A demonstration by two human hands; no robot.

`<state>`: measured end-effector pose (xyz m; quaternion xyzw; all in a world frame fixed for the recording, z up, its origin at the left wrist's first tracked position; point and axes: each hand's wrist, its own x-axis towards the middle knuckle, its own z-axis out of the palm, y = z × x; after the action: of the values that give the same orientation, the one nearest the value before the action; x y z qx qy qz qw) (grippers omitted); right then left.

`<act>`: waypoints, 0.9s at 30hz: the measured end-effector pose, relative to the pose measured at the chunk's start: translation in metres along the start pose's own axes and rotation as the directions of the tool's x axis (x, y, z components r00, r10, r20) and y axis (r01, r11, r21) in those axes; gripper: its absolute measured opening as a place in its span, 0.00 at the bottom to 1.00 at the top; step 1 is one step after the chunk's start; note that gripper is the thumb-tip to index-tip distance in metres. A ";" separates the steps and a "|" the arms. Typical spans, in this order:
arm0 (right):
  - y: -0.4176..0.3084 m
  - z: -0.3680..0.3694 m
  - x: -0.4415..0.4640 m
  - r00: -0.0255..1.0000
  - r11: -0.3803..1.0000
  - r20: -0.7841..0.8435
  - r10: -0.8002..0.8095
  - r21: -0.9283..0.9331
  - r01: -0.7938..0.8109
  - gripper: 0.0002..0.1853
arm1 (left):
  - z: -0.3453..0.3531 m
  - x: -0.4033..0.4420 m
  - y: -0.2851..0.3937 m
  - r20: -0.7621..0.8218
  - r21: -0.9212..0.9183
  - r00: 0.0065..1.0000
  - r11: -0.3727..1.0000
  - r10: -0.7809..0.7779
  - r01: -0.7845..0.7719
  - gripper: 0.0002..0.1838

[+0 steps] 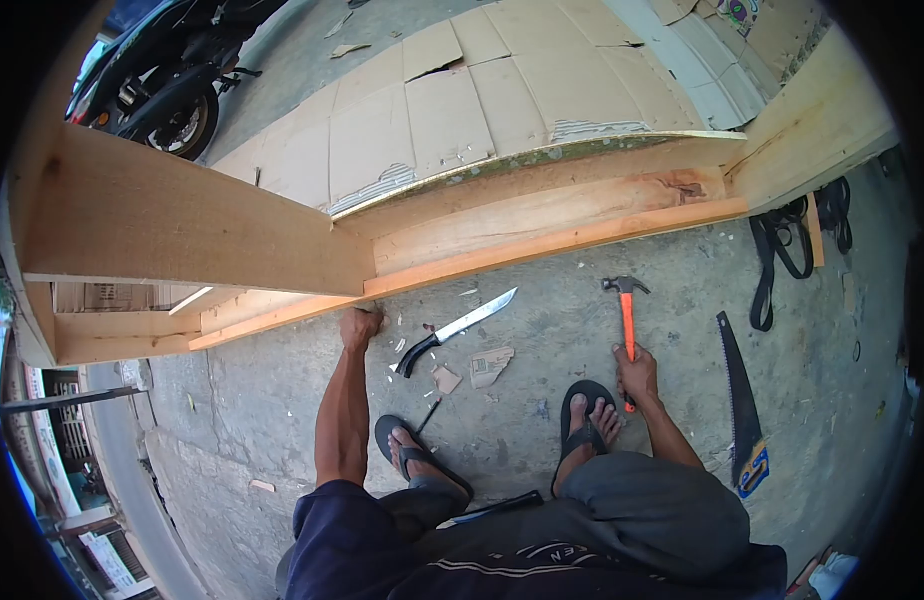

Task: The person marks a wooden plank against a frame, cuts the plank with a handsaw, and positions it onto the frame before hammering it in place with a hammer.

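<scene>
My right hand (637,372) is closed round the orange handle of a claw hammer (628,320), its head pointing away from me over the concrete. My left hand (360,327) is at the lower front edge of a wooden frame (542,240), by the joint with an upright board (202,215). The fingers of that hand are curled, and what they hold, if anything, is too small to make out. Between my hands a large knife (472,322) with a black handle lies on the floor, beside torn cardboard pieces (491,366).
A handsaw (742,410) lies at the right, below black straps (778,255). Flattened cardboard (452,115) covers the floor behind the frame. A motorcycle (177,85) stands at the upper left. My sandalled feet are between my arms.
</scene>
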<state>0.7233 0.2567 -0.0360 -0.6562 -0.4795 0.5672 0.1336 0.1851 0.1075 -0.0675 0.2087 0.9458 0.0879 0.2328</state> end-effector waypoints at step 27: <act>-0.132 -0.121 -0.138 0.832 0.969 -0.534 -0.152 -0.245 0.019 0.22 | 0.076 -0.218 0.416 0.403 -0.910 0.615 0.223 0.678 0.349 0.13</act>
<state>0.7798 0.2597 0.1830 -0.7798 -0.5123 0.2893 0.2141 0.5435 0.3910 0.0633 0.1502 0.4463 0.5767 0.6676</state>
